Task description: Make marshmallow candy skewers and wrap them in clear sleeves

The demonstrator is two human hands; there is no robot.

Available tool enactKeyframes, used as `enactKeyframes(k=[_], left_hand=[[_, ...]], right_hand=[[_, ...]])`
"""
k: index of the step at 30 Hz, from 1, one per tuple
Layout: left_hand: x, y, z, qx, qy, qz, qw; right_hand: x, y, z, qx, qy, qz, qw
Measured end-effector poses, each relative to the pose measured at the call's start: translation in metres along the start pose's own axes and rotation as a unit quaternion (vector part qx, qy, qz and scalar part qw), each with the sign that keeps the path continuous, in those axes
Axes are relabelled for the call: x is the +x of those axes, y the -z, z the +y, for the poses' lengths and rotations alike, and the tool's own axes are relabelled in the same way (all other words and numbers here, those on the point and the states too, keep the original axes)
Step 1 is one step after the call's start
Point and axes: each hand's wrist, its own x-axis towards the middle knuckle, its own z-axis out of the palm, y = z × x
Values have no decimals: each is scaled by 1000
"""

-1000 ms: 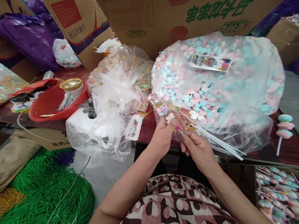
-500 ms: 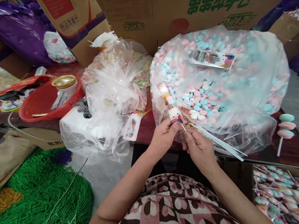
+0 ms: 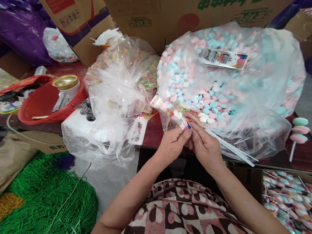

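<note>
Both hands meet at the lower end of a wrapped marshmallow skewer in a clear printed wrapper, its top tilted to the upper left. My left hand is closed, thumb and fingers pinching the wrapper's bottom. Against it, my right hand is closed too, its fingertips gripping the same end; the stick there is hidden by the fingers. Just beyond lies a large clear bag of pink, blue and white marshmallows. White sticks lie on its front edge, close to my right hand.
Left stands a red basket with a gold-lidded jar. A bag of gummy rings sits mid-table. An unwrapped marshmallow stick is at the right edge, above a box of wrapped skewers. Green cords are piled lower left.
The wrapped skewer has swung further left, its top now lower. My right hand has moved up against the left one, and the stick end seen before is covered.
</note>
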Motion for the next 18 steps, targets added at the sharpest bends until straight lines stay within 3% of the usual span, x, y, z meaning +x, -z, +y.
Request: enactKeyframes(k=[4,8,13,18], left_hand=[[-4,11,4,-47,21,17,999],[2,17,5,-183,16,99,978],[13,3,12,-313,62,84,944],[11,-9,11,-332,72,84,937]], right_hand=[[-3,1,0,-22,18,23,999],[-6,0,0,-37,49,36,997],[-10,-4,2,-65,78,30,994],[-14,-5,4,-95,68,28,993]])
